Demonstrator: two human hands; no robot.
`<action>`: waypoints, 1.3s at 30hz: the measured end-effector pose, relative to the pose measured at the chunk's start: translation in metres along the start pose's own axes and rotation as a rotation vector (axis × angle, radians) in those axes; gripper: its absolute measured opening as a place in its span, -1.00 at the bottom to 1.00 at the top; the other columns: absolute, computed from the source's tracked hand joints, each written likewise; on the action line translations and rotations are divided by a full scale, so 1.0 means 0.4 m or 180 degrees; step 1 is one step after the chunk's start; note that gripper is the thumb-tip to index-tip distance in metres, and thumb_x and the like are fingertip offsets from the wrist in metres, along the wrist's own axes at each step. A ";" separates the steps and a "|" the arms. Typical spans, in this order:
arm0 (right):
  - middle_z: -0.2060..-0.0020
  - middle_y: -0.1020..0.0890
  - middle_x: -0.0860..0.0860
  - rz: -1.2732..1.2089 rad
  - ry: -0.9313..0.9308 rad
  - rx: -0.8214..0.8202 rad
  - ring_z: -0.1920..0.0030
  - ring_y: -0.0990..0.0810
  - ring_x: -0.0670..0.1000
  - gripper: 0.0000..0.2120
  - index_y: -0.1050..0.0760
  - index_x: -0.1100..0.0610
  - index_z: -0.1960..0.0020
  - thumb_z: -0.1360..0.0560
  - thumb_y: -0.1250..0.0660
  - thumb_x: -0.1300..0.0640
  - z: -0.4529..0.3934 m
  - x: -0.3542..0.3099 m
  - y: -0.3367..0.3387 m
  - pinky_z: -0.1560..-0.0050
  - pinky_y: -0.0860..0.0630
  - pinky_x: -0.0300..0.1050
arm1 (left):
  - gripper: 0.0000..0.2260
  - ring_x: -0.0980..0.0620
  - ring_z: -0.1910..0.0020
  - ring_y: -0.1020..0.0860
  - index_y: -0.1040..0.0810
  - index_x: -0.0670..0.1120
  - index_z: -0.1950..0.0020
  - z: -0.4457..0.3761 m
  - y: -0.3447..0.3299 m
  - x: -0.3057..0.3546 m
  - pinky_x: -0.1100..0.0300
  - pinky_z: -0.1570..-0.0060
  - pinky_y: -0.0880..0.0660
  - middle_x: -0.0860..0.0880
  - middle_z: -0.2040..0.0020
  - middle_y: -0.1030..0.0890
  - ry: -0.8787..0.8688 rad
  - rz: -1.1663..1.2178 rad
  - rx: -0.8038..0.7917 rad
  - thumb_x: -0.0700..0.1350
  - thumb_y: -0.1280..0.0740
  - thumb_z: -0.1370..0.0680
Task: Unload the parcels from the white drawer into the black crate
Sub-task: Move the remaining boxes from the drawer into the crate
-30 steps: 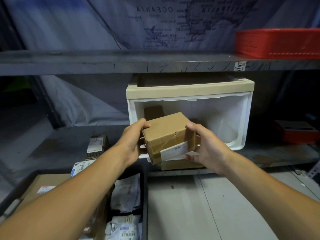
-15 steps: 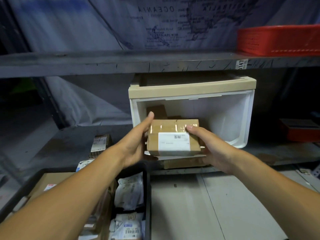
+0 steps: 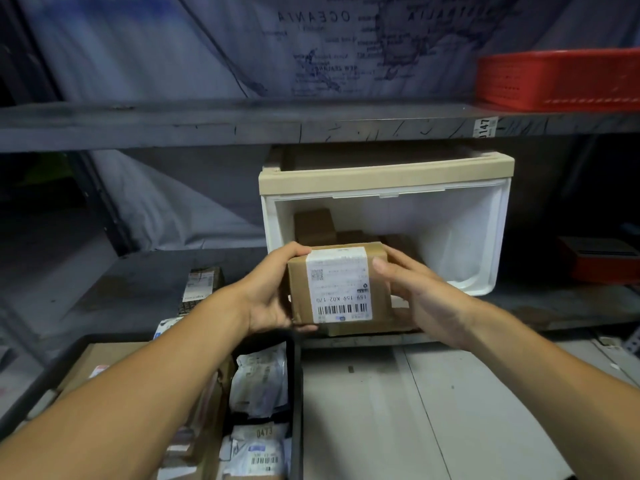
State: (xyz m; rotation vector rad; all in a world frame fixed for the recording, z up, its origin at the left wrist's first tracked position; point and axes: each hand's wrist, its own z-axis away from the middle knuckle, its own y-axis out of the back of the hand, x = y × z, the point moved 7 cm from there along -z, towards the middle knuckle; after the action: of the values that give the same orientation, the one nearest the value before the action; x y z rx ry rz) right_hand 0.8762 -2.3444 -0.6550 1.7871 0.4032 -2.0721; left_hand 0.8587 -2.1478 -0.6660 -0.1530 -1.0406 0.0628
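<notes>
- You hold a brown cardboard parcel point(image 3: 337, 284) between both hands, in the air just in front of the white drawer point(image 3: 460, 237) and up and right of the black crate point(image 3: 296, 393).
- Your left hand point(image 3: 268, 292) grips its left side: the fingers point(image 3: 294, 251) curl over the top left edge, and the thumb lies under the bottom edge.
- Your right hand point(image 3: 412, 292) clasps the right side, with the thumb pressed flat on the front face near the top right corner and the other fingers wrapped behind, out of view.
- The parcel is a small box, its broad face tilted toward you. A white shipping label point(image 3: 341, 284) covers the strip between your two sets of fingers, running from the top edge to near the bottom.
- The label reads upside down: a barcode lies along its lower part, a line of digits above that, and a small square code near the left fingers.
- Clear tape appears to cross the top edge; the glare makes that hard to confirm.
- Behind your fingers, more brown boxes point(image 3: 313, 225) sit at the back left of the drawer.
- Below your left wrist, the crate holds white poly mailers point(image 3: 259, 382) and a flat cardboard box point(image 3: 114, 362).
- A red basket point(image 3: 557, 79) stands on the upper shelf point(image 3: 242, 121), far above your right fingers.
</notes>
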 end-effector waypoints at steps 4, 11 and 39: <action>-0.19 -0.69 -0.05 0.0040 0.0074 0.0318 -0.23 -0.63 0.03 -0.22 -0.46 -0.19 -0.38 -0.21 -0.65 -0.15 -0.005 -0.006 0.017 0.00 -0.59 -0.06 | -0.48 -0.23 0.05 -0.70 -0.62 -0.01 -0.21 0.004 0.008 -0.006 -0.04 0.26 -0.63 -0.16 -0.05 -0.72 0.0187 0.0044 0.0035 0.36 -0.16 -0.57; -0.07 -0.74 0.05 -0.0044 -0.0489 0.0528 -0.11 -0.70 0.12 -0.53 -0.61 -0.03 -0.26 -0.49 -0.37 -0.29 -0.002 0.009 0.019 -0.07 -0.67 0.13 | -0.28 -0.25 -0.19 -0.64 -0.60 0.07 -0.33 0.026 -0.004 -0.004 -0.27 0.02 -0.61 -0.11 -0.19 -0.70 0.0068 -0.0118 -0.0253 0.53 -0.18 -0.40; -0.12 -0.64 0.28 -0.1040 -0.0831 0.0319 -0.09 -0.68 0.31 -0.41 -0.48 0.00 -0.37 -0.39 -0.51 -0.08 -0.002 0.025 -0.055 -0.23 -0.57 0.27 | -0.78 -0.15 -0.13 -0.66 -0.64 -0.05 -0.16 0.022 -0.057 0.016 -0.24 -0.22 -0.55 -0.10 0.03 -0.74 -0.0797 0.0515 0.0335 -0.05 -0.46 -0.53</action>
State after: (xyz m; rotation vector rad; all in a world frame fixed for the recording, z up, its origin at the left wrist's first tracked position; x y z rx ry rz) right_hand 0.8656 -2.3252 -0.6654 1.5554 0.5544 -2.5539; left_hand 0.8537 -2.1688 -0.6527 -0.1355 -1.2704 0.2890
